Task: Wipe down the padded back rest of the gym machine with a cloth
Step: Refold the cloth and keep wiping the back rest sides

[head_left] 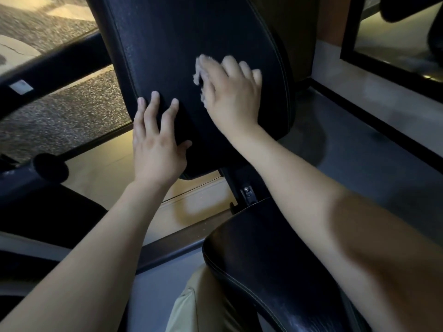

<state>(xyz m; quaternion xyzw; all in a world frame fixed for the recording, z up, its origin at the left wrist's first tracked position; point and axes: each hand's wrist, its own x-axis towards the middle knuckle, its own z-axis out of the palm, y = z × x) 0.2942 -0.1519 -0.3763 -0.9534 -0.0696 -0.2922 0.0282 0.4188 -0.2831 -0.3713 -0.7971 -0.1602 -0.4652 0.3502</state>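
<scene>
The black padded back rest (182, 34) of the gym machine fills the upper middle of the head view. My right hand (232, 92) lies flat on its lower right part and presses a small pale cloth (199, 73) against the padding; most of the cloth is hidden under the palm, with only its left edge showing. My left hand (158, 142) rests with straight fingers on the lower left edge of the back rest, thumb spread to the right.
The black padded seat (268, 264) sits at the lower right, below the back rest. A dark metal frame tube (48, 68) crosses at the left with a round black tube end (50, 168) below it. A mirror with a black frame (393, 61) stands at the right.
</scene>
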